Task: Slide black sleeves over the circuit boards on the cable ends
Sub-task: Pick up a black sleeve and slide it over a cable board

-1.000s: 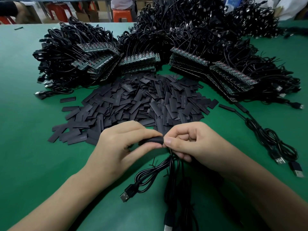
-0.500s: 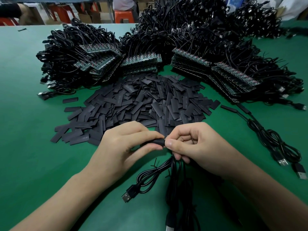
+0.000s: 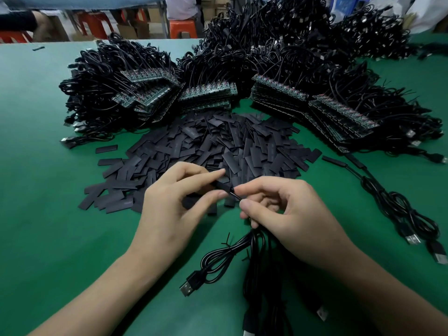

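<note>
Table (image 3: 48, 214): a green mat runs from the near edge to the far one; orange stools (image 3: 182, 27) stand beyond the far edge.
Cable heap (image 3: 266, 49): tangled black cables are mounded across the far half of the table, from left to right.
Circuit boards (image 3: 208, 94): bare boards are stacked in rows at the near foot of the heap, with their wires running back into the tangle.
Sleeve pile (image 3: 218, 146): flat black sleeves are loosely scattered at centre, just near of the boards, with a few strays to the left.
Sleeved cables (image 3: 397, 209): a few lie coiled at the right, well apart from the hands, with their plugs at the near end.
Left hand (image 3: 169, 209): thumb and forefinger pinch the held sleeve (image 3: 221, 186); the other fingers curl loosely beneath.
Right hand (image 3: 291, 219): thumb and forefinger tips nip the thin wire just right of the sleeve; the remaining fingers curl round the cable bundle (image 3: 257, 275).
Cable bundle: trails from the right hand toward the near edge, lying on the mat.
Held sleeve: sits between the two hands, over the near fringe of the sleeve pile; the board inside cannot be seen.
USB plug (image 3: 188, 288): lies on the mat near-left of the bundle, at the end of a looped cable.
</note>
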